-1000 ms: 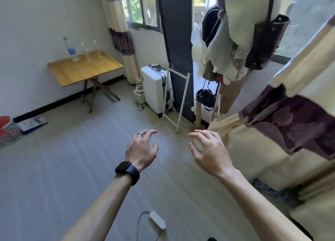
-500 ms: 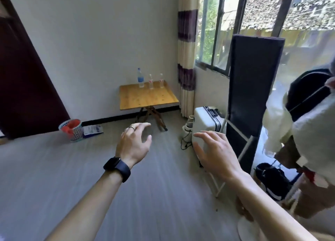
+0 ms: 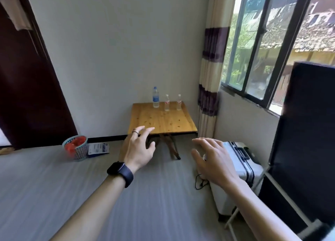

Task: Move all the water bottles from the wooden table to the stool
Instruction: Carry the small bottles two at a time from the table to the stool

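Left hand [image 3: 139,148] and right hand [image 3: 212,159]: both empty, fingers loosely spread, mid-frame. We count three water bottles [image 3: 167,103] upright in a row along the far edge of the wooden table [image 3: 163,121], centre frame, by the wall [image 3: 117,59]: one tall with a blue label, two small with red labels. Grey floor [image 3: 54,186] stretches from hands to table, widest lower left. One suitcase [image 3: 243,161] lower right, one basket [image 3: 75,148] left.

Honey-brown wooden table [image 3: 163,121], blue-labelled bottle [image 3: 155,97] — cream-and-purple banded curtain [image 3: 211,63], white suitcase [image 3: 241,170].
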### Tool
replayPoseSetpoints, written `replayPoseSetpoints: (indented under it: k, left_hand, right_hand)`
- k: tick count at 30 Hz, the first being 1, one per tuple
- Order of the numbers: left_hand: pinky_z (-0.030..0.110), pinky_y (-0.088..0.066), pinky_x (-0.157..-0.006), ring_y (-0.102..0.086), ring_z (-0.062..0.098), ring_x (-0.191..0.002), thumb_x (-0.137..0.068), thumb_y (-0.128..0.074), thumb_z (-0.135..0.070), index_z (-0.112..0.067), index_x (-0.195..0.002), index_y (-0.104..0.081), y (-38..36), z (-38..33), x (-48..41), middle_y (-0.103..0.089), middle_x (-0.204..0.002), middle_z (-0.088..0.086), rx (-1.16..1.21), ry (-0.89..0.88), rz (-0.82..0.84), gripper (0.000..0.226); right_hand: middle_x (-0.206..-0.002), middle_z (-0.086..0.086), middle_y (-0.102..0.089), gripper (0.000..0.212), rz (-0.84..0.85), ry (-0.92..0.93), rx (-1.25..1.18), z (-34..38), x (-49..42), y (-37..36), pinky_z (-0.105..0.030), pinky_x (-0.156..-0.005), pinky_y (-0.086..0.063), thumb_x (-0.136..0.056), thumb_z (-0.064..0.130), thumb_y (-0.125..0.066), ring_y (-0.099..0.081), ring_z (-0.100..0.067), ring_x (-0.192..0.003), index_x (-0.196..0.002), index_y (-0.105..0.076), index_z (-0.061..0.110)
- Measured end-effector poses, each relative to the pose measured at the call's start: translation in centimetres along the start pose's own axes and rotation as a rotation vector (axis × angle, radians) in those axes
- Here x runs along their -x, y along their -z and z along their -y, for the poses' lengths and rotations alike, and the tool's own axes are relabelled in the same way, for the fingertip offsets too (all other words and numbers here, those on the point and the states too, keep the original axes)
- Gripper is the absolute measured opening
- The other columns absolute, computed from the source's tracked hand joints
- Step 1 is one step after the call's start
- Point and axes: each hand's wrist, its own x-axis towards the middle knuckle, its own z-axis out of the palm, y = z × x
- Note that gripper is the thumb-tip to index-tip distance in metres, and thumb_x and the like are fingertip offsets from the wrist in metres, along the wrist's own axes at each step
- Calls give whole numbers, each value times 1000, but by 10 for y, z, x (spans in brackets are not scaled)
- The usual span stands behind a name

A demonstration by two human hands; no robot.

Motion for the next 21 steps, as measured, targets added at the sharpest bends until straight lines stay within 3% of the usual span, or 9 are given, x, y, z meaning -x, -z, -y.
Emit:
replayPoseSetpoints:
  k: [4,8,21]
  left_hand:
    - [40,-45,-103,-53,29,-124,-86,-65,-30,-29,-133,-59,-44,4,-92,-50,-142,4,43,-13,24,47]
    - [45,-45,-104,-52,27,-126,-85,-60,-35,-32,-134,-57,-92,17,-167,-50,-141,3,55,-42,90,49]
    - [36,-38,-111,-44,22,-132,-93,-61,-31,-30,-138,-54,-253,80,-423,-47,-143,0,-1,63,144,46]
  right_hand:
    - [-125,9,-65,28,-63,-9,-2,-32,-86,-14,-29,-100,-40,-92,33,-65,-47,-22,-122,-120,-65,32]
    - [-129,7,-63,34,-69,-16,38,-69,-169,-47,-27,-103,-34,-93,40,-61,-44,-20,-125,-127,-63,32]
    - [-129,10,-63,35,17,-19,-51,-210,-443,-191,-30,-102,-38,-94,44,-60,-44,-20,-126,-128,-61,34]
